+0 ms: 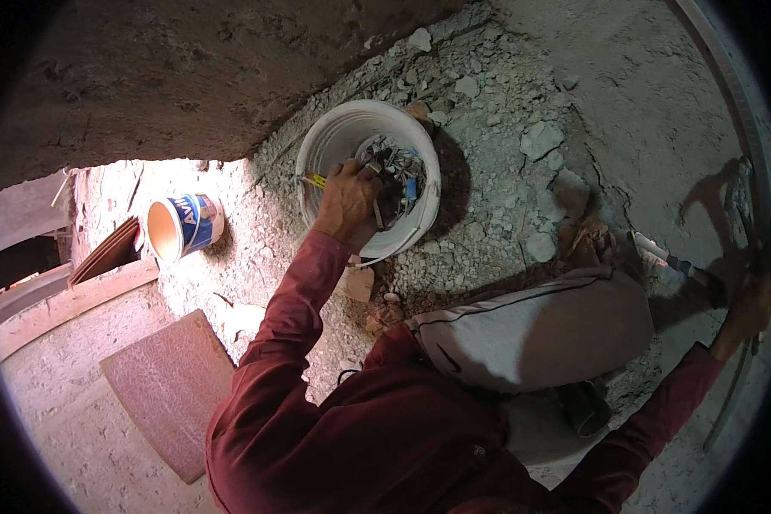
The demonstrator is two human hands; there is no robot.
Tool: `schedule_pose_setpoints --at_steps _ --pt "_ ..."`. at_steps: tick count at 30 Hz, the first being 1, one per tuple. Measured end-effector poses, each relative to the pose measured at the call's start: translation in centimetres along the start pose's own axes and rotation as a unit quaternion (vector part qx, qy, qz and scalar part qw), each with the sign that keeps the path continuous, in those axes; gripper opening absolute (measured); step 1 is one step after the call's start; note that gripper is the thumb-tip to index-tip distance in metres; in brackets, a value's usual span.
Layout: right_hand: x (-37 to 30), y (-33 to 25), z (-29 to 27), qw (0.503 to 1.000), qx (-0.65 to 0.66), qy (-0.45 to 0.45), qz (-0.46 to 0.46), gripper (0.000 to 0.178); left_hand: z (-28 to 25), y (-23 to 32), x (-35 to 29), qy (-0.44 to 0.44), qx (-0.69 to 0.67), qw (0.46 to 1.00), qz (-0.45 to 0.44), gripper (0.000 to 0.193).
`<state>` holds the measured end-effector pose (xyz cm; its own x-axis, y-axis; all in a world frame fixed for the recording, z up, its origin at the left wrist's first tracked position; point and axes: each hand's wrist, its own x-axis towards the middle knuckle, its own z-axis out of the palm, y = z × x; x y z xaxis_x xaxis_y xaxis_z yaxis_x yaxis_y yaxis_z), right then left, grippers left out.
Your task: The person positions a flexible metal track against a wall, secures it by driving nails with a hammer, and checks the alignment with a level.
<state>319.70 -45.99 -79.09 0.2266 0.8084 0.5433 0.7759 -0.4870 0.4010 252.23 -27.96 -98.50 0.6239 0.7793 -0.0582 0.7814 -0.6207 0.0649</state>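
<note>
My left hand (349,197) reaches into a whitish plastic bucket (438,184) with its fingers bent down. Among its contents lie small metal pieces (391,158) and a blue object (411,188). A short brownish strip (379,212) shows beside my fingers; what they hold is hidden. Against the bucket's left inner wall rests a thin yellow item (316,180). Far to the right, my right hand (750,306) is closed near the wall around a long, dark, bar-like tool (739,206), whose exact kind I cannot make out.
A blue-and-white tub (199,224) lies tipped left of the bucket. Rubble (497,163) covers the ground around it. A reddish board (176,390) lies lower left. My bent leg (540,330) is right of centre, near a dark-handled tool (672,259). A rough block (146,77) overhangs upper left.
</note>
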Motion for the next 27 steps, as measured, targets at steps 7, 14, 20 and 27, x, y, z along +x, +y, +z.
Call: schedule_pose_setpoints --at_steps 7,14,20,27 --pt "0.2 -0.3 0.2 0.998 0.033 0.048 -0.005 0.042 3.5 -1.9 0.8 0.049 0.016 0.998 -0.033 0.012" --pt "0.6 -1.7 -0.5 0.998 0.049 0.034 -0.015 0.051 7.4 -3.2 5.0 -0.082 0.050 0.979 -0.178 0.016" --pt "0.7 -3.6 -2.0 0.998 0.053 0.029 -0.006 0.072 8.1 -3.2 5.3 0.114 -0.037 0.989 -0.086 0.019" --pt "1.4 -8.4 -4.9 0.994 0.022 0.106 -0.028 0.059 8.6 -3.6 5.0 0.020 0.036 0.997 -0.068 0.021"
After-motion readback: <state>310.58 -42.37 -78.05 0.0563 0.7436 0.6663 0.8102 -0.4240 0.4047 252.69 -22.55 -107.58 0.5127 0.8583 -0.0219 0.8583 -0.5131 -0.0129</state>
